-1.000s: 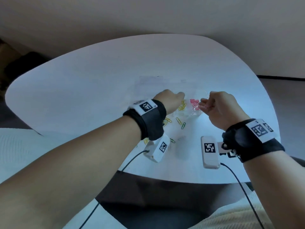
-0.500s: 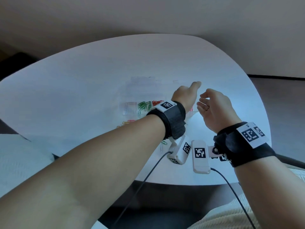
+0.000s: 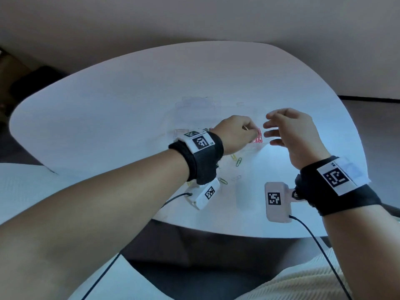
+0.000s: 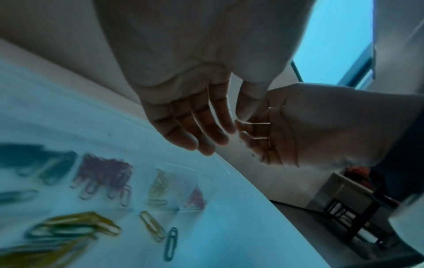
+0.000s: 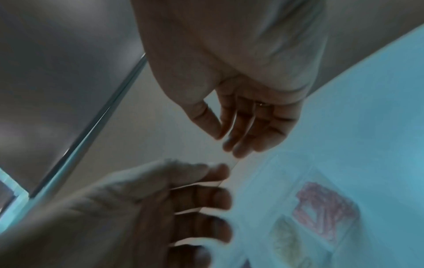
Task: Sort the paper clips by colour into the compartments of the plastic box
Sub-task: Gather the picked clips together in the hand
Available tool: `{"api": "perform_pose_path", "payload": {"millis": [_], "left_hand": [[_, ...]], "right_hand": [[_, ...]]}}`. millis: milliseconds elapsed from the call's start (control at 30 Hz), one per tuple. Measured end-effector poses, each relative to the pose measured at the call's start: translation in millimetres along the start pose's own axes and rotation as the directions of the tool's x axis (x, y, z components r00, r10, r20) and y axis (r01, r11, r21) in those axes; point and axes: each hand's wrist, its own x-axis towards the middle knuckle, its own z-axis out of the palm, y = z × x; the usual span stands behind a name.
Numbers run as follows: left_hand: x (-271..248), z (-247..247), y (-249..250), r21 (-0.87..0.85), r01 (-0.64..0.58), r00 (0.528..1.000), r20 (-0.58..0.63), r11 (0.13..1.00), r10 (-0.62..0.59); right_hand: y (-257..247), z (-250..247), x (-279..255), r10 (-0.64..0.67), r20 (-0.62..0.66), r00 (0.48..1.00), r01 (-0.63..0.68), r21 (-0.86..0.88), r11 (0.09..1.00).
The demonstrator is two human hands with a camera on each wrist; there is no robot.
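White and rounded, the worktop (image 3: 129, 109) filled mid-frame; the clear plastic box (image 4: 206, 181) lay under both hands, its compartments part-filled; loose paper clips (image 3: 236, 161) lay just below it; the left hand (image 3: 236, 133) and right hand (image 3: 290, 131) hovered with fingers relaxed, holding nothing; a careless sweep could have nudged the light box and mixed colours.
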Motion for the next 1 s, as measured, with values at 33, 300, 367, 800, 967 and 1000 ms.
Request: {"api": "perform_pose_path", "payload": {"millis": [33,300,367,800,967,1000], "left_hand": [[-5,-4,-4,0.033,0.002,1.000,-0.001,0.999,-0.002],[-43,-16,-49,0.399,0.125,0.987,0.045,0.909,-0.156],[-52,-14,-63,0.485,0.160,0.977,0.048,0.860,-0.208],[-59,42,-92,0.587,0.069,0.997,-0.019,0.807,-0.071],[-59,52,-93,0.636,-0.003,0.999,0.035,0.772,-0.025],[-60,52,-93,0.636,-0.019,0.999,0.044,0.771,-0.012]], "right_hand": [[3,3,-2,-0.035,0.032,0.999,0.038,-0.093,0.995],[58,25,-13,0.047,0.391,0.919,0.269,-0.710,0.651],[71,29,-17,0.059,0.393,0.918,0.262,-0.710,0.653],[82,40,-22,0.104,0.354,0.929,0.222,-0.761,0.609],[76,41,-18,0.116,0.408,0.906,0.163,-0.587,0.793],[74,43,-18,0.120,0.403,0.907,0.133,-0.547,0.826]]}}
